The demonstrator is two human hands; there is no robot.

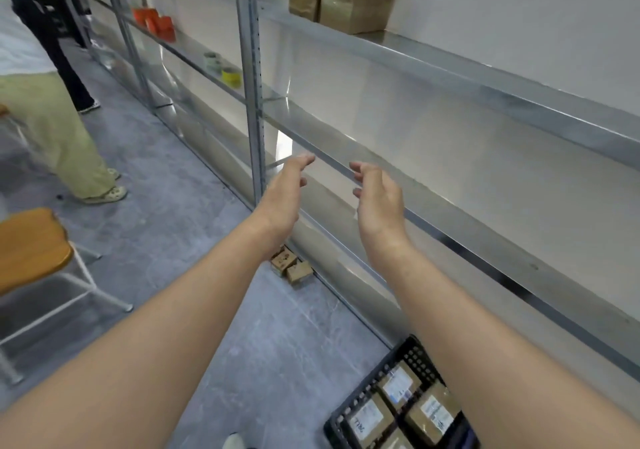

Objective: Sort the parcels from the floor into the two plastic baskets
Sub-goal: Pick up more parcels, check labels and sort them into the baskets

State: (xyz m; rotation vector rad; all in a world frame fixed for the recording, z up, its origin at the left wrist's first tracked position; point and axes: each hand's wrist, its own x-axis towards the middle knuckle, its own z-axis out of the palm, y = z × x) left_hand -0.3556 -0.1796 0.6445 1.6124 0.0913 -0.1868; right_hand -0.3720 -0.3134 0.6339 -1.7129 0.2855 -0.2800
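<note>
Both my arms stretch forward toward a metal shelf rack. My left hand (pixel 285 192) and my right hand (pixel 375 195) are held palms facing each other, fingers apart, holding nothing. Below my left wrist, small brown parcels (pixel 292 265) lie on the grey floor against the rack's foot. A black plastic basket (pixel 349 410) sits on the floor at the bottom right, partly under my right forearm, with several labelled brown parcels (pixel 398 384) inside. No second basket shows.
The steel rack (pixel 251 78) runs along the wall; cardboard boxes (pixel 341 1) stand on its top shelf, tape rolls (pixel 221 67) and orange items (pixel 156 22) further left. A wooden-seat chair (pixel 31 244) stands at left. Two people (pixel 48 112) stand at the far left.
</note>
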